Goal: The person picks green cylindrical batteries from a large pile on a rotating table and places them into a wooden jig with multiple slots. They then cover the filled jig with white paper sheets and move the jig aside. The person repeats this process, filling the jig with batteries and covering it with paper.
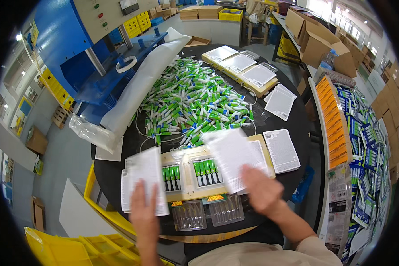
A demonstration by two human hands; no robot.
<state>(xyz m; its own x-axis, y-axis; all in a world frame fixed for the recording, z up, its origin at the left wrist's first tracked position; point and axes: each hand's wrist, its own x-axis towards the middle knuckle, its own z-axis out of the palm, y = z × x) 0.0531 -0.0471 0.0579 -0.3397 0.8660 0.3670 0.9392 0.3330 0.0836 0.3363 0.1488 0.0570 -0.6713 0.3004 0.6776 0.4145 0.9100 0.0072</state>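
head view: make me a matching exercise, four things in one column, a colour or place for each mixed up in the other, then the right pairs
Things
1. Heap of small tubes
2. Machine
3. Left hand
4. Empty moulded trays

Places and colours
A. Over a white card, blurred
B. Clear plastic, side by side near the person's edge of the black table
C. Green and white, spread over the middle of the table
D. Blue, at the upper left of the picture

Right pairs: 1-C, 2-D, 3-A, 4-B
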